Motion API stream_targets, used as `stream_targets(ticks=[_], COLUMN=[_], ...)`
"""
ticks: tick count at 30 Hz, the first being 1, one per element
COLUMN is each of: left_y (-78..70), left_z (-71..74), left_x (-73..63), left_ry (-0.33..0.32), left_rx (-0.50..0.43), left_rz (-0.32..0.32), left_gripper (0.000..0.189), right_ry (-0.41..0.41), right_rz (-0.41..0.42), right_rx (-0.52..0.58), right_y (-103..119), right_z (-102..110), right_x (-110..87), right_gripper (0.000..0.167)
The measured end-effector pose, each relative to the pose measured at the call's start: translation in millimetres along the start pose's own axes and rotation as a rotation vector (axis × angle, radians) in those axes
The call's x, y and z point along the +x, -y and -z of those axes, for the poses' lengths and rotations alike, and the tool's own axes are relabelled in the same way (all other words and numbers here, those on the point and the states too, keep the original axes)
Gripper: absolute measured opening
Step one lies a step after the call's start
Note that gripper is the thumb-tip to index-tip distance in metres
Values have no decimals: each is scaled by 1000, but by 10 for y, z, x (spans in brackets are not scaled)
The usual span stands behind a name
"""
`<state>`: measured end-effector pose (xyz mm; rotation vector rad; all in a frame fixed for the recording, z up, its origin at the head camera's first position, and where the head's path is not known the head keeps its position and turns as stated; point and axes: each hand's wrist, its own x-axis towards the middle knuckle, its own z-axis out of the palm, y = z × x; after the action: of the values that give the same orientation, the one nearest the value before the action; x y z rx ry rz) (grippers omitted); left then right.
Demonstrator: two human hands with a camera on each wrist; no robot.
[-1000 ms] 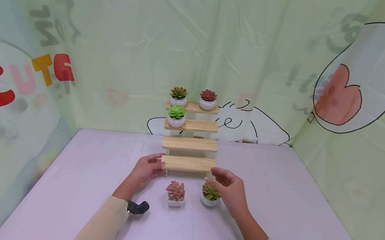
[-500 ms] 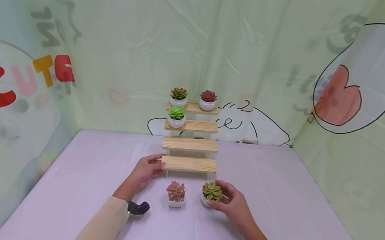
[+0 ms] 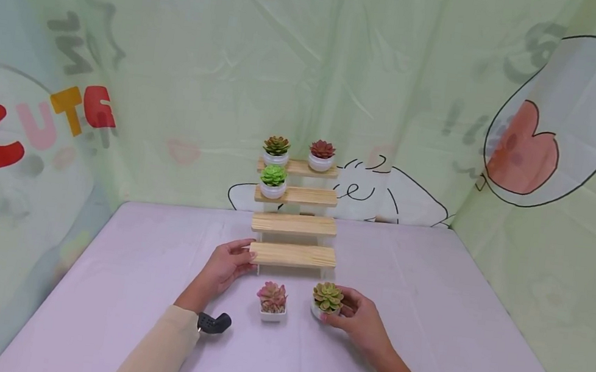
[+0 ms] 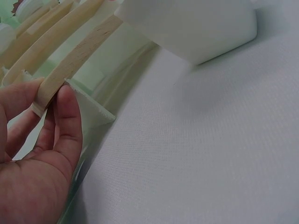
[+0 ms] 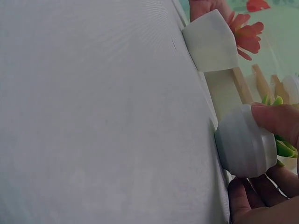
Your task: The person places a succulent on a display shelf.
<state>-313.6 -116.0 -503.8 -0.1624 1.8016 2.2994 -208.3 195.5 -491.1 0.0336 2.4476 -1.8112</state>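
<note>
A stepped wooden plant stand stands at the middle back of the table. My left hand pinches the left end of its lowest shelf, thumb on one face and fingers on the other. In front of the stand's right side, my right hand grips a green potted succulent by its round white pot, thumb on one side and fingers on the other. The pot is at the tabletop. To its left a pink succulent sits in a square white pot, touched by neither hand.
On the top shelf stand a dark green succulent and a red succulent. A bright green succulent occupies the left of the second shelf. A pale printed curtain hangs behind and beside the lilac-covered table.
My right hand has left the right end of the lowest shelf, come down toward me and taken hold of the green succulent's pot. The left hand has stayed on the shelf.
</note>
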Motion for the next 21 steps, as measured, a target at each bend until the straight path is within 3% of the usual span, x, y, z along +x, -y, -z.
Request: stream_targets(ticks=[21], left_y=[-16], left_z=[-8], left_x=[-5], left_ry=[0], left_rx=[-5], left_rz=[0], left_gripper=[50], right_ry=[-8], right_rz=[15], right_rx=[-37], right_y=[-41], right_z=[-26], right_x=[68], right_gripper=[68])
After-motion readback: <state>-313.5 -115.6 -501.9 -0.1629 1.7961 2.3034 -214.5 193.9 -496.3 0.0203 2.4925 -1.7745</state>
